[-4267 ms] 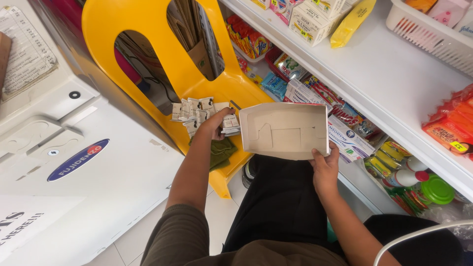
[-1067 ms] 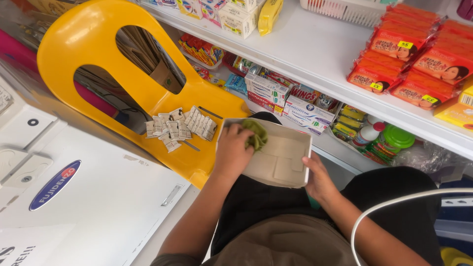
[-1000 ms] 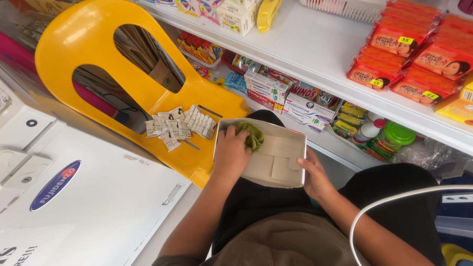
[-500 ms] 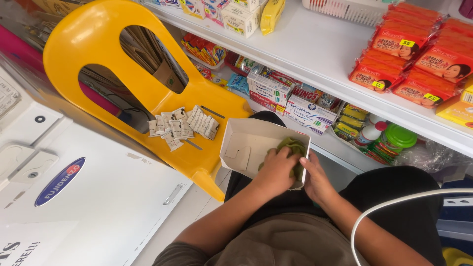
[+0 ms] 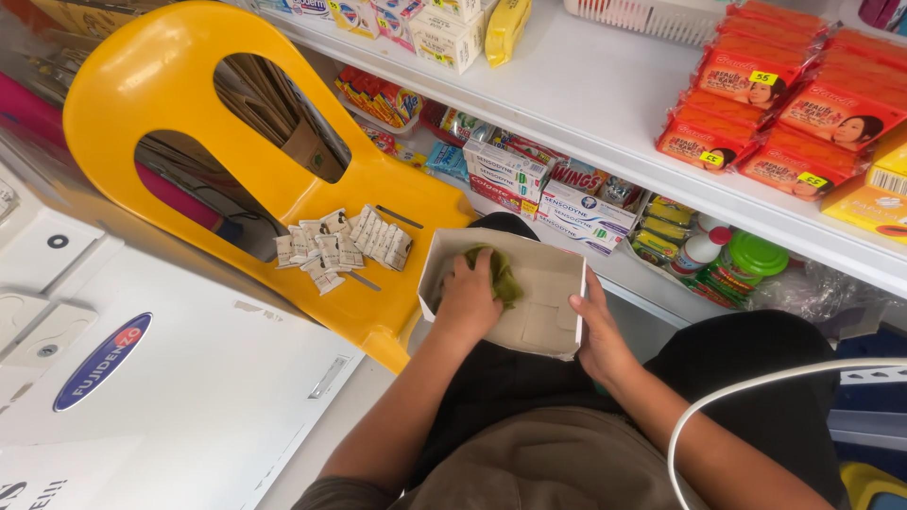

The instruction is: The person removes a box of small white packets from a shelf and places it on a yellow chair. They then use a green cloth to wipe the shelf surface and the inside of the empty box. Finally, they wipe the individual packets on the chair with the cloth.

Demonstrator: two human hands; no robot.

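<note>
Left hand: the left hand (image 5: 466, 300) is down inside the cardboard box (image 5: 543, 283), fingers curled and pressing a green cloth (image 5: 501, 274) against the box floor; grasping the cloth, not spread flat
Green cloth: bunched under and just beyond the left fingertips, in the box's far left part, touching the inner bottom
Right hand: the right hand (image 5: 597, 331) clasps the box's right wall, thumb on the rim, fingers hidden underneath; closed on the box
Cardboard box: open top, pale inside, tilted a little, held over the person's lap between both hands
Sachets: a spread of small white sachets (image 5: 338, 248) lies to the left of the left hand, on the seat of the yellow chair (image 5: 189, 104); well clear of the box
Shelf: beyond both hands, a white shelf (image 5: 605, 94) with boxed goods beneath; orange packets (image 5: 784, 104) beyond the right hand
</note>
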